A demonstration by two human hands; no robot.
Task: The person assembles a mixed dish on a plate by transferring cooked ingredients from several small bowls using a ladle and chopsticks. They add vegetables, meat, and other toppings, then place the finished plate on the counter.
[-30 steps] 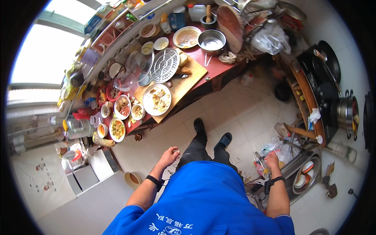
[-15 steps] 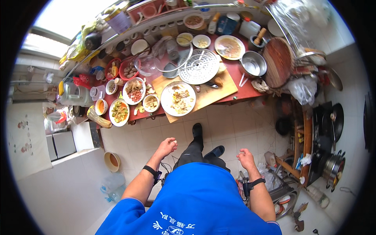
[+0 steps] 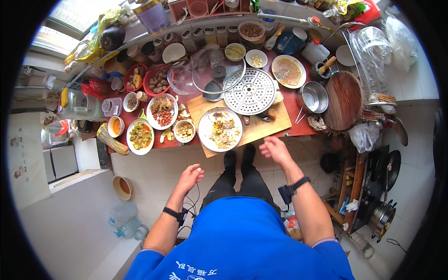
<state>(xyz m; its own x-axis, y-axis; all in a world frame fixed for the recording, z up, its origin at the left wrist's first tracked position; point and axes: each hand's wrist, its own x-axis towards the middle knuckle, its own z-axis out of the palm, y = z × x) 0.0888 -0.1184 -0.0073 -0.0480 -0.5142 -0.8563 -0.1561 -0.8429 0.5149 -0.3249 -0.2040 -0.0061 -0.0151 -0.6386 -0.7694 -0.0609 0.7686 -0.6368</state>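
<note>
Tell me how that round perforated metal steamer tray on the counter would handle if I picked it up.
The steamer tray looks like thin sheet metal full of holes, so probably stiff and light for its size. It lies partly over the wooden cutting board, so it may rock or slide when nudged. Smooth metal could feel slippery if wet.

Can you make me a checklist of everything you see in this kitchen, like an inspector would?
Surface: dark red counter, crowded; a wooden cutting board lies on it.
Job's things: white plate of chopped food on the board, nearest both hands; round perforated steamer tray behind it.
Clutter: metal pot, round wooden board, glass lid, bowl of yellow soup, plates of vegetables.
Hands: left hand and right hand both open, empty, in front of the counter.
Cables: thin wires hang by the left wrist.
Surroundings: tiled floor, window, black pans at the right, water bottles on the floor.
</note>
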